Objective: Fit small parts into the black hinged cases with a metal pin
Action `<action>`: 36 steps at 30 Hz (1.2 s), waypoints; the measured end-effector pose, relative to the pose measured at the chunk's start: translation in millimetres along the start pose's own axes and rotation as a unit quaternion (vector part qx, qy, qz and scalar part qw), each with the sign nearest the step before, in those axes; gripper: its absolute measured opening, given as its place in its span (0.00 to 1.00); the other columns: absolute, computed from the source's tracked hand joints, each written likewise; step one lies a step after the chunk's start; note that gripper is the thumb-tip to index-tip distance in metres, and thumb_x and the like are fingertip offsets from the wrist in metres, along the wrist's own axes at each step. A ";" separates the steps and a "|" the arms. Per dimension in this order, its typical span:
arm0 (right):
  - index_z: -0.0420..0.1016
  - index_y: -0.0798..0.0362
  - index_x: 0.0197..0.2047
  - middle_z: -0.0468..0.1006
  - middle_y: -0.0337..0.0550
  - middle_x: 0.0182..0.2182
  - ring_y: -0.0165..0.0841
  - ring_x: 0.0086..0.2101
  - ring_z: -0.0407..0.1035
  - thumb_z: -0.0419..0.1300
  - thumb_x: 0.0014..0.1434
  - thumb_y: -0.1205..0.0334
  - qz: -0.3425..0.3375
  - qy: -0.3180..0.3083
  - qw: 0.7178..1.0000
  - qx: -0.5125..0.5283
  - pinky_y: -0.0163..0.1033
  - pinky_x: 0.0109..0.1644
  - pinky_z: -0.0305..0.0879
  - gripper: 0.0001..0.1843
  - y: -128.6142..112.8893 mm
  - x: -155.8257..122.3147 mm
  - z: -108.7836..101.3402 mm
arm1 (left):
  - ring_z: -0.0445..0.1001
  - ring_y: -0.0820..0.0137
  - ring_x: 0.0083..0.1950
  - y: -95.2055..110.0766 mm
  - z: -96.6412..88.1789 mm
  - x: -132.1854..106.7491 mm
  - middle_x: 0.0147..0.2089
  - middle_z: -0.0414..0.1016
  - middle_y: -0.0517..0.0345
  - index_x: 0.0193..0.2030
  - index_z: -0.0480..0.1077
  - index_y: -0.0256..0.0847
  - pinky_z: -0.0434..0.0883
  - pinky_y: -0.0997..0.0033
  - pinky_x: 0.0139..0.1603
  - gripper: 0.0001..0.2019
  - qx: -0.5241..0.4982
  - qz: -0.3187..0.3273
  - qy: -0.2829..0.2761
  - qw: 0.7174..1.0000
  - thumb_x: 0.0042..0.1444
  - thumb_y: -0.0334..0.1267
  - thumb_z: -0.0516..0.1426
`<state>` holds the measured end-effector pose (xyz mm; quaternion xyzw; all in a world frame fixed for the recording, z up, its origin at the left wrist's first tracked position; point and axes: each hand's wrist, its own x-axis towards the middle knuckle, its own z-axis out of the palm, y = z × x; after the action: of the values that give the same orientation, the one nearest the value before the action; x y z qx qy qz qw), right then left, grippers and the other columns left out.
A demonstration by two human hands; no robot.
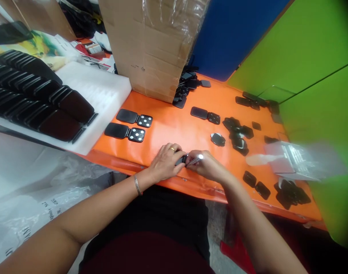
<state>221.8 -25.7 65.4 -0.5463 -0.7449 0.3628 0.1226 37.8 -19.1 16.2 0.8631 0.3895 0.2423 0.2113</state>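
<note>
Plate [179, 161] between two hands on the orange surface [165, 125].
Left hand [166, 162] pinches it with bent fingers; right hand's [204, 164] fingers pinch a silver tool [195, 160] beside it.

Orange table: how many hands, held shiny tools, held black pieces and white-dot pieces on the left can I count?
Hands (left hand, right hand): 2
Held shiny tool: 1
Held black piece: 1
White-dot pieces (near piece, far piece): 2
Total: 6

A cardboard carton [142, 49], partly covered by clear film [174, 9], was flanked by a blue panel [228, 38] and, farther right, a green panel [299, 42]; at lower left, plastic sheeting [59, 205] was marked with dark lettering.
</note>
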 end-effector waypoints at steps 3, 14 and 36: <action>0.75 0.54 0.29 0.76 0.38 0.24 0.31 0.26 0.69 0.61 0.48 0.70 -0.003 -0.063 0.996 0.058 0.34 0.30 0.65 0.04 6.0 5.4 -10.9 | 0.64 0.62 0.51 0.7 -0.5 0.5 0.50 0.67 0.52 0.51 0.70 0.43 0.65 0.60 0.53 0.15 -0.002 -0.006 -0.002 1.000 0.56 0.38 0.58; 0.81 0.54 0.32 0.79 0.40 0.28 0.33 0.30 0.72 0.68 0.48 0.59 0.001 -0.234 0.951 0.204 0.39 0.37 0.70 0.08 22.3 -2.5 -30.2 | 0.64 0.61 0.52 -2.2 3.2 1.1 0.50 0.67 0.51 0.50 0.71 0.43 0.64 0.58 0.54 0.14 0.005 0.002 -0.002 1.000 0.57 0.40 0.58; 0.80 0.50 0.33 0.81 0.46 0.34 0.40 0.34 0.75 0.72 0.43 0.54 0.158 0.319 0.865 0.353 0.43 0.38 0.75 0.15 70.7 -55.6 2.5 | 0.67 0.64 0.51 -38.2 -40.3 41.0 0.45 0.72 0.52 0.40 0.70 0.39 0.64 0.62 0.55 0.07 0.092 0.049 -0.070 0.992 0.64 0.32 0.50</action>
<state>292.3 -67.1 27.8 -0.6631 -0.3911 0.4218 0.4790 16.2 43.0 37.4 0.9117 0.3518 0.1541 0.1456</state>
